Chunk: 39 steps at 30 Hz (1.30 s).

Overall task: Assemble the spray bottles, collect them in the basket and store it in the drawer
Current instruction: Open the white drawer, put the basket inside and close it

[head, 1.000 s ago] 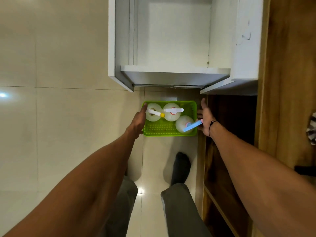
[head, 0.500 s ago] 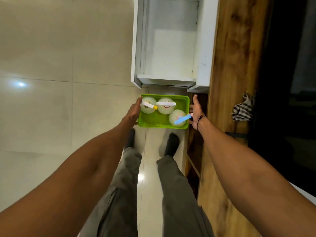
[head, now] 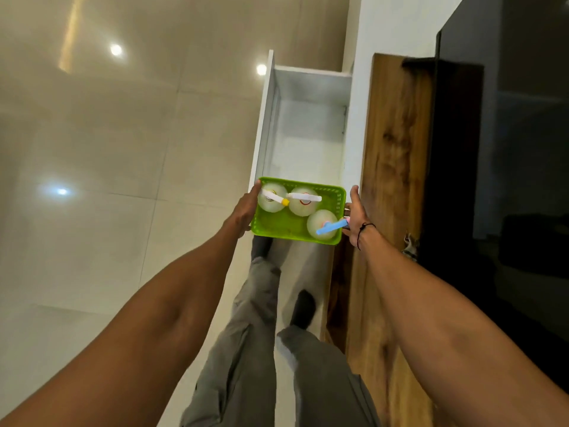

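I hold a green plastic basket in the air between both hands, just in front of the near end of an open white drawer. My left hand grips its left side and my right hand grips its right side. Three pale spray bottles stand inside: one with a white and yellow head, one with a white head, and one with a blue head at the right front. The drawer's inside looks bare.
A wooden cabinet top runs along the right of the drawer, with a dark glossy panel beyond it. A striped cloth lies on the wood near my right wrist. Glossy beige floor tiles spread to the left. My legs are below.
The basket has risen from near floor level to the drawer's near end, still gripped by both hands. My view has lifted and shifted, showing more of the drawer and the cabinet.
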Motion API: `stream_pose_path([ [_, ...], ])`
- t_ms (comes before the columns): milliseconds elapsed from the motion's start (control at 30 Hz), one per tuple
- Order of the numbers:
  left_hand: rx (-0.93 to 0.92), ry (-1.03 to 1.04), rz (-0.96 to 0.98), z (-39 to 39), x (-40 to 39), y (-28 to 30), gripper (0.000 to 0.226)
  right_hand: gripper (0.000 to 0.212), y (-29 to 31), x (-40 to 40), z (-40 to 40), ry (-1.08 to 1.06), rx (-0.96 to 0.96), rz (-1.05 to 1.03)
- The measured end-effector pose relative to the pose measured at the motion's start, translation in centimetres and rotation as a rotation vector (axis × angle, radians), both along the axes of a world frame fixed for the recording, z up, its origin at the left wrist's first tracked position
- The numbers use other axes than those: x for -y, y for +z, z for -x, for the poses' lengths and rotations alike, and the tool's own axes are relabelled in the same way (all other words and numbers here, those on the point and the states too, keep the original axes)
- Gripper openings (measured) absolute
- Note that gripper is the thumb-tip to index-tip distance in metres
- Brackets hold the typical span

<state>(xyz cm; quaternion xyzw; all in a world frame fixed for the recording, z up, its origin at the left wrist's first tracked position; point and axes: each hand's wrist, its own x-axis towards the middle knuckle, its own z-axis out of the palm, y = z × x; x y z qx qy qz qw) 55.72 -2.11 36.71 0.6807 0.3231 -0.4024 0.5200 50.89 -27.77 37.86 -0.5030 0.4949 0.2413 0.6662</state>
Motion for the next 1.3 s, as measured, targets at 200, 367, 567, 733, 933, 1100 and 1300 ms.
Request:
stream_pose_path([
  [200, -0.006, 0.029, 0.038, -7.0, 2.4, -3.8, 0.078, 0.102, -4.6, 2.2, -7.2, 0.025, -0.046, 0.083],
  [367, -0.015, 0.074, 0.059, -11.6, 3.0, -8.7, 0.081, 0.107, -9.2, 3.3, -12.5, 0.155, -0.115, 0.135],
  [567, -0.057, 0.165, 0.04, -13.8, 1.6, -19.7, 0.129, 0.104, -12.4, 2.7, -18.6, 0.3, -0.149, 0.172],
  [733, -0.062, 0.166, -0.011, -14.6, 3.0, -20.2, 0.135, 0.101, -14.2, 2.8, -21.9, 0.442, -0.219, 0.205],
  [933, -0.008, 0.231, -0.006, -15.6, 4.8, -19.6, 0.09, 0.096, -17.8, 2.4, -24.1, 0.573, -0.274, 0.23],
  [1100, -0.121, 0.315, 0.009, -15.5, 5.2, -22.8, 0.103, 0.099, -21.9, 2.6, -26.0, 0.619, -0.303, 0.242],
  [1300, -0.216, 0.513, 0.087, -13.3, 6.2, -32.9, 0.128, 0.112, -26.8, 3.9, -28.8, 0.569, -0.303, 0.273],
])
